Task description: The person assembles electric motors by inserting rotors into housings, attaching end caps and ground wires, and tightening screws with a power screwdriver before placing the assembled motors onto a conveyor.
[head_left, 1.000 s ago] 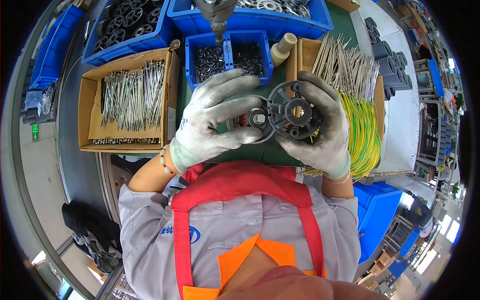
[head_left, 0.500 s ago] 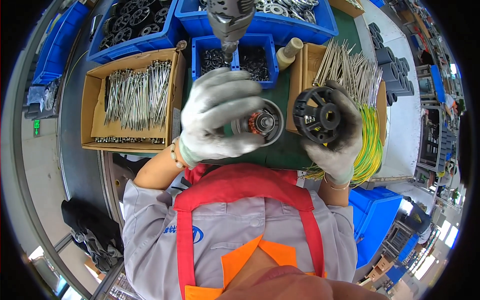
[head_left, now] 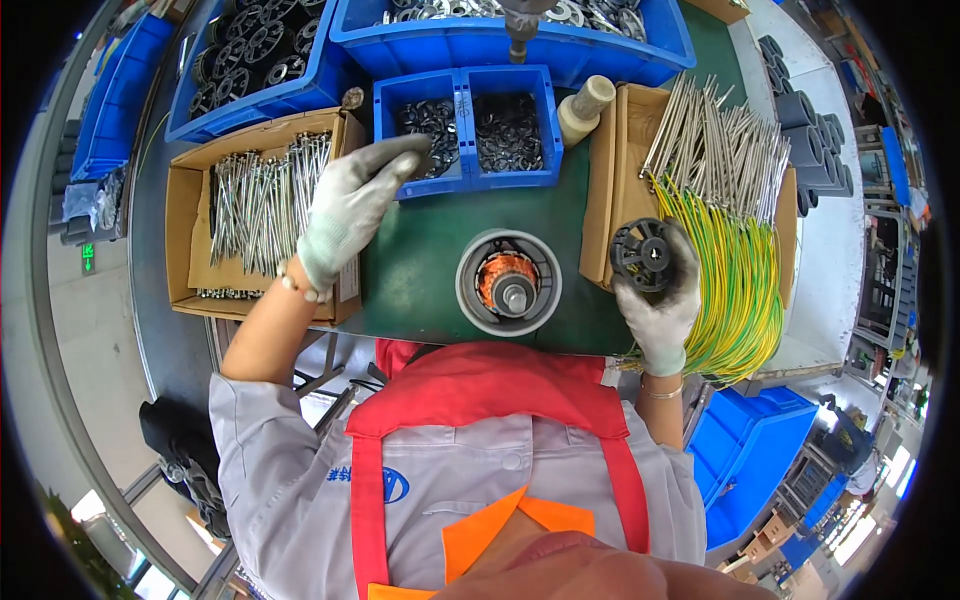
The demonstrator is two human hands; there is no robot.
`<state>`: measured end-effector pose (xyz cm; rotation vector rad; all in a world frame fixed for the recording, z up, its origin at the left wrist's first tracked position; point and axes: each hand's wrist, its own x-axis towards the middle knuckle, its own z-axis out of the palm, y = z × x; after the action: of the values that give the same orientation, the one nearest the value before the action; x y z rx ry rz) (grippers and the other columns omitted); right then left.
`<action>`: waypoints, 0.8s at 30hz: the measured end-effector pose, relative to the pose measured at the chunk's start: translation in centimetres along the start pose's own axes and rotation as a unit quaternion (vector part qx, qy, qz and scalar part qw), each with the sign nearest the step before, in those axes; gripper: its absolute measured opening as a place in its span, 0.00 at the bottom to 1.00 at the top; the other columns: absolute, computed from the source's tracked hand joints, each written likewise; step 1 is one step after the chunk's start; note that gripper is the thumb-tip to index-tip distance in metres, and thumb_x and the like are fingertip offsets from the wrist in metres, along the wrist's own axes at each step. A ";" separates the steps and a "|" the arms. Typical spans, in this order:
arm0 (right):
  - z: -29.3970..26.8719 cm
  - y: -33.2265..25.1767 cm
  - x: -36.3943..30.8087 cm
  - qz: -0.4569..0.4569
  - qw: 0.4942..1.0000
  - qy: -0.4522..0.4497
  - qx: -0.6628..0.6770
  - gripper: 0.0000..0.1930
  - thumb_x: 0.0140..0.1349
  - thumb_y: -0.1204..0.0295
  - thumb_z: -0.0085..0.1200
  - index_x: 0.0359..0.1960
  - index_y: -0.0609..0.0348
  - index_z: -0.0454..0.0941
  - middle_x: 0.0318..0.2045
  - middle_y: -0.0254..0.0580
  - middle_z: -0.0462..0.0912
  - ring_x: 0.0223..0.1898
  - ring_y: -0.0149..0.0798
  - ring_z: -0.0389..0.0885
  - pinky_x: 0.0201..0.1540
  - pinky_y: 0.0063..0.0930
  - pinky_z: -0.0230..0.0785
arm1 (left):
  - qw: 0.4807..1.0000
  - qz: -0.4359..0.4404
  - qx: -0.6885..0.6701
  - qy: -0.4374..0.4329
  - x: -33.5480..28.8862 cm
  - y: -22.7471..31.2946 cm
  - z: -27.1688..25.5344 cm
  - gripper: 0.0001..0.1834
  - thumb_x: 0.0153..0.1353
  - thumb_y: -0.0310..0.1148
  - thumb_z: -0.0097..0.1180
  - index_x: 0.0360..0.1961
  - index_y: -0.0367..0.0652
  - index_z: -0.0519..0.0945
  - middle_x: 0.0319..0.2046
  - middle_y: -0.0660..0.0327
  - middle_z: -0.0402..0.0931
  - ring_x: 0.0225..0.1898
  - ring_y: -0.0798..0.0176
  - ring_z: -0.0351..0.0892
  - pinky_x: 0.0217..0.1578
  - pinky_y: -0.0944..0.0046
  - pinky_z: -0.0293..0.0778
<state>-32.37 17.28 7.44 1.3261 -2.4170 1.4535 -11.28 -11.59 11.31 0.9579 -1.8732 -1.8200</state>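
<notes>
My left hand, in a pale glove with darkened fingers, reaches to the near left edge of a two-part blue bin. Its thumb and fingers are pressed together over the left compartment, which holds small dark clips or rings. Whatever the fingertips hold, if anything, is too small to make out. My right hand, also gloved, grips a round black slotted end cover by its right side. Between the hands, a grey motor housing stands upright on the green mat, with copper windings and a shaft inside.
A carton of long bolts lies left; another carton holds metal rods and yellow-green wires. Larger blue bins with metal parts stand behind. A power-tool tip hangs overhead. A pale mallet-like tool stands beside the small bin.
My left hand has moved off the motor housing, left and up to the small bin, uncovering the housing. The right hand, still holding the end cover, has lowered slightly. The view has shifted.
</notes>
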 end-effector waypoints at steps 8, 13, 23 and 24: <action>0.1 0.2 0.2 -0.014 0.999 -0.033 -0.015 0.36 0.45 0.78 0.71 0.60 0.65 0.71 0.60 0.61 0.73 0.58 0.54 0.78 0.60 0.40 0.74 | 0.761 0.317 0.562 -0.063 11.1 0.3 3.1 0.12 0.62 0.37 0.60 0.45 0.50 0.86 0.41 0.60 0.84 0.44 0.53 0.80 0.49 0.55 0.73; -0.1 0.6 0.1 -0.022 0.999 -0.033 -0.031 0.40 0.40 0.71 0.75 0.60 0.60 0.72 0.59 0.58 0.73 0.58 0.57 0.76 0.59 0.44 0.73 | 0.614 0.311 0.715 -0.119 13.6 0.3 6.1 0.09 0.61 0.35 0.55 0.39 0.51 0.85 0.35 0.62 0.84 0.40 0.55 0.84 0.43 0.54 0.75; -0.1 1.4 0.0 -0.043 0.998 -0.040 -0.009 0.43 0.39 0.70 0.76 0.62 0.56 0.70 0.60 0.57 0.74 0.57 0.57 0.77 0.58 0.45 0.72 | 0.714 0.110 0.670 -0.171 15.8 -1.0 10.3 0.12 0.66 0.29 0.45 0.45 0.33 0.75 0.37 0.45 0.83 0.40 0.44 0.84 0.39 0.49 0.78; 0.0 1.4 -0.2 -0.047 0.998 -0.042 -0.004 0.43 0.39 0.70 0.76 0.62 0.56 0.70 0.60 0.57 0.74 0.57 0.57 0.77 0.58 0.45 0.72 | 0.713 0.121 0.660 -0.204 15.5 -0.4 9.5 0.12 0.66 0.32 0.47 0.44 0.35 0.75 0.33 0.47 0.83 0.37 0.46 0.85 0.38 0.50 0.78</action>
<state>-33.26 17.70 6.38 1.5059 -2.3696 1.3916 -28.58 -15.12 6.83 0.5159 -3.4016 -0.2423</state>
